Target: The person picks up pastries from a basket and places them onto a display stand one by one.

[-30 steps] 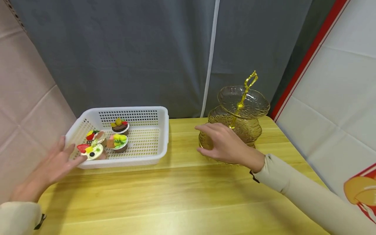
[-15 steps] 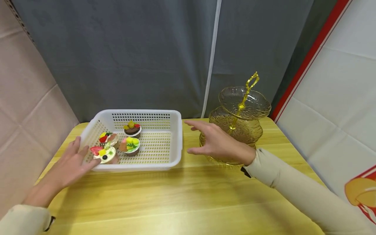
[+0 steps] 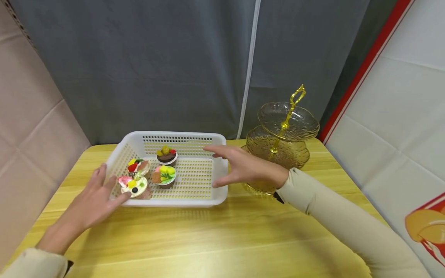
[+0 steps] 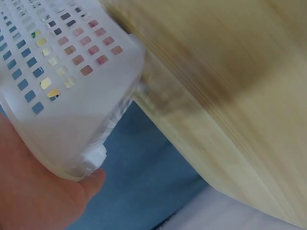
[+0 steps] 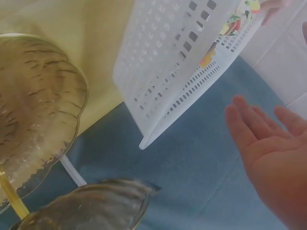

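In the head view a white perforated plastic basket [image 3: 194, 201] sits on the wooden table. Toward its left end lie several toy cupcakes: a chocolate one [image 3: 166, 156], one with yellow and green topping [image 3: 165, 176], a cream one [image 3: 136, 186] and a red-and-yellow topped one [image 3: 139, 166]. My left hand [image 3: 94, 202] lies against the basket's left end, fingers spread along the outside, thumb by the front corner. Over the basket's right rim my right hand [image 3: 240, 166] hovers with fingers and thumb spread, holding nothing; the right wrist view shows it apart from the basket wall [image 5: 158, 62].
Right of the basket stands a tiered amber glass stand [image 3: 278, 154] with gold rims and a gold handle [image 3: 297, 94], partly behind my right hand. A grey curtain [image 3: 156, 69] hangs behind the table [image 3: 208, 247]. Pale walls flank both sides.
The basket has slid to the right with the cupcakes in it, my left hand moving along with it. My right hand has moved left, from in front of the stand to the basket's right rim.
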Action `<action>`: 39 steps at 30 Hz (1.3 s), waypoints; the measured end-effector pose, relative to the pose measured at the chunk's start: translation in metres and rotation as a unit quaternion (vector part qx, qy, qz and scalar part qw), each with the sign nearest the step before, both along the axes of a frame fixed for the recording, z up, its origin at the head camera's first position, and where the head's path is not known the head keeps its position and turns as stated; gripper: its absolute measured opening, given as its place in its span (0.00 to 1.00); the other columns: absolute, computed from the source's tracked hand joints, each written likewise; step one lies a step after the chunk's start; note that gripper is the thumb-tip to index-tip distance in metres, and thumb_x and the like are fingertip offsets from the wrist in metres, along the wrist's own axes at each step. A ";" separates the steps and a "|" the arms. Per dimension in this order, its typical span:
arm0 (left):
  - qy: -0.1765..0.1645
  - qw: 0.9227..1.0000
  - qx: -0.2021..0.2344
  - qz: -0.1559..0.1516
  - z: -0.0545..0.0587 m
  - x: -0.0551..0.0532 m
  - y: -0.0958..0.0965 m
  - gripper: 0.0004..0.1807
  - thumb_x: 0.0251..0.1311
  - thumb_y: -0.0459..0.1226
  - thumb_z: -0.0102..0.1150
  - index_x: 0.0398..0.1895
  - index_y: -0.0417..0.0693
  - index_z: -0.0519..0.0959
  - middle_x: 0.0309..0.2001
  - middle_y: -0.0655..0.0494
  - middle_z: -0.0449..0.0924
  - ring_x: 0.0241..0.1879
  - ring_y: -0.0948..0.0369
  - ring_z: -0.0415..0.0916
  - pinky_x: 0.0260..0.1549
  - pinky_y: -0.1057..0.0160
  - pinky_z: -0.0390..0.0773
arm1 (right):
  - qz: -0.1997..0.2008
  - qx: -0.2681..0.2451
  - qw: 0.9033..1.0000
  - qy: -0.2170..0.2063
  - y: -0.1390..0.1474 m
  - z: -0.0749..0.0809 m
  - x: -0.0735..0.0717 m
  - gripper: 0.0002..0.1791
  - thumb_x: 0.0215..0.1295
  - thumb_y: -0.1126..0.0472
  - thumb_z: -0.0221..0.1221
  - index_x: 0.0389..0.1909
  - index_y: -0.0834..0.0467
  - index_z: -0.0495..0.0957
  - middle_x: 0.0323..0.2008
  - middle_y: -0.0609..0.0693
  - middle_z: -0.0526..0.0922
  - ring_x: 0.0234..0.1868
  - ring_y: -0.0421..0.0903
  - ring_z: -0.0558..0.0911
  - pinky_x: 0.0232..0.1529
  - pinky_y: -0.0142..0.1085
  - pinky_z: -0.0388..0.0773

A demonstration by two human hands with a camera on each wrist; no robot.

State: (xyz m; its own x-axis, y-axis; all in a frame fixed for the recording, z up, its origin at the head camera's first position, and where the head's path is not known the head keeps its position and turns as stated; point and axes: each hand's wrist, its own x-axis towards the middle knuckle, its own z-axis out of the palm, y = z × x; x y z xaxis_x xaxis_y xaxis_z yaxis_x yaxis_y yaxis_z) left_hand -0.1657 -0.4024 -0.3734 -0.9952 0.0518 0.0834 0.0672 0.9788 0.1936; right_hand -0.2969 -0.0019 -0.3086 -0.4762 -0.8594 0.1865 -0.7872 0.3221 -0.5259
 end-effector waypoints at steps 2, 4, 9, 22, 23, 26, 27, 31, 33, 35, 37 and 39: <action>0.001 1.000 -0.002 0.000 0.001 0.000 0.001 0.48 0.69 0.60 0.46 0.69 0.22 0.60 0.74 0.23 0.28 0.73 0.28 0.31 0.52 0.22 0.58 | 0.011 0.004 1.000 -0.012 -0.007 0.000 -0.003 0.52 0.52 0.50 0.75 0.75 0.58 0.59 0.72 0.51 0.65 0.66 0.48 0.74 0.66 0.43 0.67; 0.000 1.000 -0.005 0.001 0.002 0.000 0.002 0.48 0.69 0.61 0.46 0.69 0.22 0.60 0.74 0.23 0.27 0.73 0.28 0.32 0.51 0.22 0.59 | 0.023 0.007 0.999 -0.021 -0.014 0.001 -0.006 0.52 0.52 0.50 0.75 0.75 0.58 0.59 0.73 0.51 0.64 0.66 0.47 0.73 0.66 0.43 0.66; -0.003 1.000 -0.009 0.006 0.001 0.001 0.004 0.48 0.69 0.61 0.45 0.70 0.22 0.59 0.74 0.24 0.26 0.73 0.29 0.32 0.50 0.23 0.61 | 0.052 0.026 0.998 -0.035 -0.037 0.002 -0.014 0.53 0.53 0.50 0.75 0.76 0.60 0.58 0.74 0.53 0.63 0.66 0.49 0.74 0.67 0.41 0.66; -0.001 1.000 -0.026 0.001 0.002 0.015 0.031 0.48 0.69 0.61 0.43 0.67 0.20 0.62 0.74 0.21 0.30 0.72 0.26 0.39 0.50 0.26 0.66 | 0.057 0.089 0.994 -0.030 -0.066 -0.002 -0.017 0.53 0.52 0.48 0.75 0.76 0.55 0.59 0.73 0.51 0.65 0.63 0.49 0.77 0.62 0.39 0.70; -0.001 1.000 -0.028 0.001 0.002 0.016 0.032 0.48 0.69 0.61 0.43 0.67 0.20 0.62 0.74 0.21 0.30 0.72 0.27 0.39 0.50 0.26 0.66 | 0.060 0.091 0.994 -0.033 -0.067 -0.003 -0.017 0.53 0.52 0.48 0.75 0.76 0.55 0.59 0.73 0.51 0.65 0.63 0.49 0.77 0.62 0.39 0.71; -0.003 0.999 -0.033 0.001 0.004 0.018 0.036 0.49 0.69 0.62 0.43 0.67 0.20 0.63 0.73 0.20 0.31 0.71 0.27 0.40 0.51 0.27 0.66 | 0.059 0.096 0.993 -0.041 -0.070 -0.004 -0.017 0.52 0.52 0.47 0.74 0.76 0.53 0.59 0.73 0.50 0.65 0.63 0.48 0.77 0.61 0.39 0.71; -0.004 0.999 -0.035 0.002 0.004 0.018 0.037 0.49 0.69 0.62 0.43 0.67 0.20 0.63 0.73 0.20 0.31 0.71 0.27 0.39 0.51 0.27 0.66 | 0.058 0.097 0.993 -0.041 -0.072 -0.004 -0.017 0.52 0.53 0.47 0.74 0.76 0.53 0.59 0.73 0.50 0.65 0.63 0.48 0.77 0.61 0.39 0.72; -0.013 0.999 -0.036 0.005 0.005 0.022 0.041 0.50 0.68 0.64 0.42 0.66 0.20 0.63 0.73 0.20 0.29 0.71 0.26 0.38 0.51 0.27 0.66 | 0.057 0.094 0.993 -0.048 -0.077 -0.005 -0.018 0.51 0.52 0.48 0.75 0.75 0.55 0.60 0.72 0.50 0.67 0.63 0.49 0.77 0.61 0.38 0.71; -0.016 0.999 -0.036 0.006 0.005 0.023 0.043 0.50 0.68 0.64 0.42 0.66 0.20 0.63 0.73 0.20 0.28 0.71 0.26 0.38 0.51 0.27 0.66 | 0.055 0.093 0.993 -0.049 -0.080 -0.006 -0.018 0.51 0.52 0.49 0.75 0.74 0.56 0.61 0.71 0.49 0.68 0.62 0.49 0.77 0.61 0.36 0.71; -0.015 0.999 -0.037 0.006 0.005 0.024 0.046 0.51 0.68 0.64 0.42 0.66 0.20 0.64 0.73 0.20 0.29 0.71 0.26 0.38 0.50 0.27 0.67 | 0.059 0.088 0.993 -0.056 -0.083 -0.007 -0.018 0.51 0.52 0.50 0.76 0.74 0.57 0.61 0.70 0.49 0.68 0.63 0.48 0.77 0.60 0.35 0.71; -0.011 0.999 -0.040 0.004 0.005 0.026 0.048 0.51 0.68 0.65 0.43 0.65 0.19 0.64 0.73 0.19 0.30 0.72 0.26 0.38 0.49 0.28 0.68 | 0.067 0.086 0.992 -0.058 -0.087 -0.009 -0.019 0.52 0.51 0.51 0.76 0.74 0.58 0.60 0.70 0.51 0.69 0.63 0.48 0.76 0.60 0.33 0.71; -0.007 0.999 -0.041 0.003 0.005 0.027 0.050 0.51 0.68 0.65 0.43 0.64 0.19 0.65 0.73 0.19 0.31 0.72 0.27 0.38 0.49 0.29 0.69 | 0.074 0.084 0.992 -0.061 -0.089 -0.011 -0.019 0.52 0.51 0.52 0.76 0.74 0.59 0.60 0.69 0.52 0.70 0.64 0.48 0.75 0.60 0.32 0.70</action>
